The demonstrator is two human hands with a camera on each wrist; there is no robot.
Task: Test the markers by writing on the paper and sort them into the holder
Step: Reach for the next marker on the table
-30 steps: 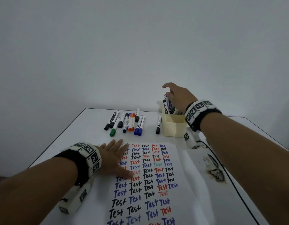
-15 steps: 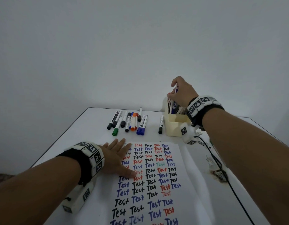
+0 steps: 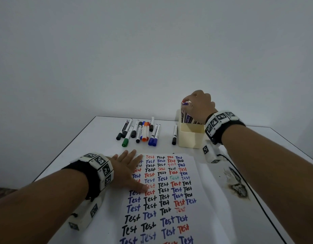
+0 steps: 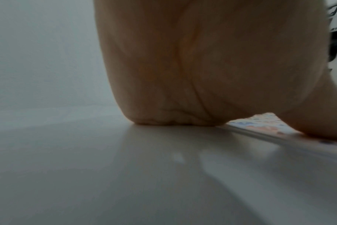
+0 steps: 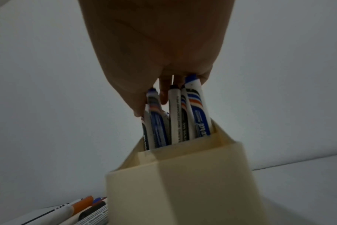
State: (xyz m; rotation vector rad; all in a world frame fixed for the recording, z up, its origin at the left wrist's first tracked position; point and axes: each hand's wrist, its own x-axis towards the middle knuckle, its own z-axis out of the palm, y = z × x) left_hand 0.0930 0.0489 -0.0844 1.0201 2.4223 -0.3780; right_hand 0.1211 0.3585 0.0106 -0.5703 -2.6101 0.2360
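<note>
A white paper (image 3: 201, 194) covered with rows of the word "Test" in black, blue and red lies in front of me. My left hand (image 3: 127, 166) lies flat on its left edge with straight, spread fingers; the left wrist view shows only the palm (image 4: 202, 68) and the paper's edge (image 4: 260, 123). At the back right stands a cream holder (image 3: 190, 138) with several markers (image 3: 188, 118) upright in it. My right hand (image 3: 188, 104) grips their tops from above, thumb and fingers (image 5: 138, 106) closed round the bundle (image 5: 183, 118) over the holder (image 5: 183, 182).
Several loose markers (image 3: 143, 132) lie in a row behind the paper, black, green, orange and blue capped. One black marker (image 3: 174, 134) lies just left of the holder. A black cable (image 3: 254, 196) and a scorched patch (image 3: 238, 187) are on the right of the white table.
My right hand rose from over the holder, curled its fingers and closed round the tops of the markers in the holder. The left hand stayed flat on the paper.
</note>
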